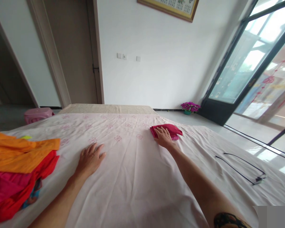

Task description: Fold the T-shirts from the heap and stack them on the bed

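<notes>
A small folded dark-red cloth (169, 129) lies on the far right part of the pale, flower-printed sheet (130, 177). My right hand (163, 136) rests on its near left side with the fingers spread; the cloth's exact kind does not show. Over the sheet on the left, my left hand (91, 158) is empty, fingers apart and palm down. To the left of that hand is a loose heap of clothes, with an orange garment (21, 153) on top and red (46, 164) and magenta (9, 186) fabric beneath it.
Black-framed glasses (245, 169) lie on the sheet at the right. A pink stool (38, 114) stands beyond the left edge. On the floor at the back right is a pot of purple flowers (190, 107), near a dark-framed glass door (242, 72).
</notes>
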A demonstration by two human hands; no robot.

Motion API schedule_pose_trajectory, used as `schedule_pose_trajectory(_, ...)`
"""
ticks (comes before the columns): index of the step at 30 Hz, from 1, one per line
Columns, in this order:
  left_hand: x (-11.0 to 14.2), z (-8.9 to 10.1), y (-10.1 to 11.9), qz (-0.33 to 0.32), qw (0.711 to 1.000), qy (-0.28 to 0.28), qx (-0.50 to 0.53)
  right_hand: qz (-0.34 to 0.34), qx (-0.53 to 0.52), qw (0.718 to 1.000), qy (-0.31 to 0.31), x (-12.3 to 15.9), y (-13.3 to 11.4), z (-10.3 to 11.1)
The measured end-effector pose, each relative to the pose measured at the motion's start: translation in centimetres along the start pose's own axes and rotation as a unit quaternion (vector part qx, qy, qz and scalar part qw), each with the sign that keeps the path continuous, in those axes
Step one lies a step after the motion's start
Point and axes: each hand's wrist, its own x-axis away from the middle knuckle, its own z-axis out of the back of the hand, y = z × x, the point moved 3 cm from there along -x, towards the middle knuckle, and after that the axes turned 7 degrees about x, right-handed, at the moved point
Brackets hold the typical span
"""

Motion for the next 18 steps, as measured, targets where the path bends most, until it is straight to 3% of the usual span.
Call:
schedule_pose_trajectory(5, 0.2, 0.5, 0.3, 0.01, 1.0, 0.0, 0.008, 0.003, 0.035, 0.999, -0.033, 1.0, -1.9, 0.1)
schedule_pose_trajectory(14, 0.7, 1.0, 0.6, 0.013, 0.998, -0.053, 0.035, 0.091, -0.071, 0.988, -0.104, 6.6, -12.8, 1.1)
schedule_pose_trajectory(18, 1.7, 1.3, 0.3, -0.01, 0.996, -0.066, 0.062, 0.081, -0.087, 0.99, -0.077, 8.1, -14.6, 1.0)
